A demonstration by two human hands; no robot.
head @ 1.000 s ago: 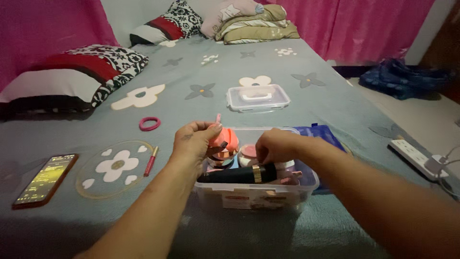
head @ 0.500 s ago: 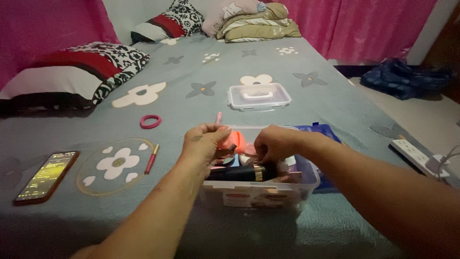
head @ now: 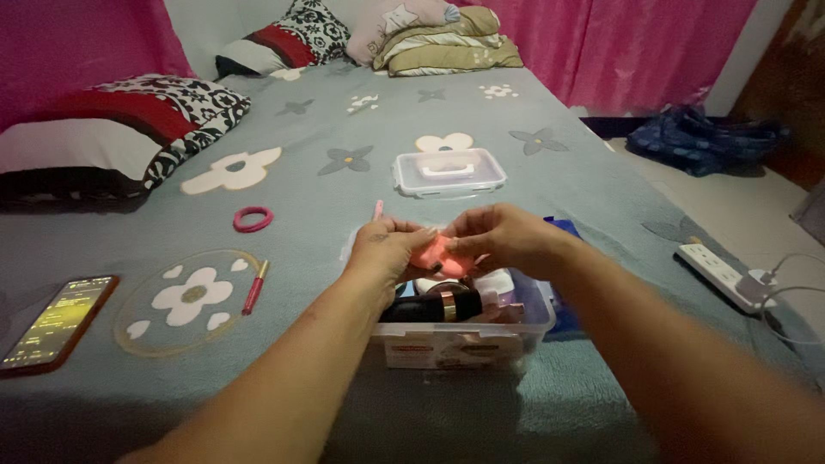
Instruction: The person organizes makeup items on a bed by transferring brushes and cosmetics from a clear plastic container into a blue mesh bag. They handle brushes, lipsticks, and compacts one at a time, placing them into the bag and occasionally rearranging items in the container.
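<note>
A clear plastic box (head: 464, 339) full of cosmetics sits on the grey flowered bed in front of me. A black tube with a gold band (head: 434, 307) lies across its top. Just above the box, my left hand (head: 387, 252) and my right hand (head: 498, 239) meet and both grip a small coral-pink round item (head: 434, 253), fingers closed on it from each side. Most of the jars inside the box are hidden behind my hands.
The box's clear lid (head: 448, 172) lies farther up the bed. A pink hair ring (head: 253, 218), a red lip pencil (head: 254, 288) and a lit phone (head: 53, 322) lie to the left. A white power strip (head: 718, 275) is at right, pillows at the back.
My right hand rose out of the box and joined the left on the coral-pink item, which moved toward the middle above the box. The view shifted slightly.
</note>
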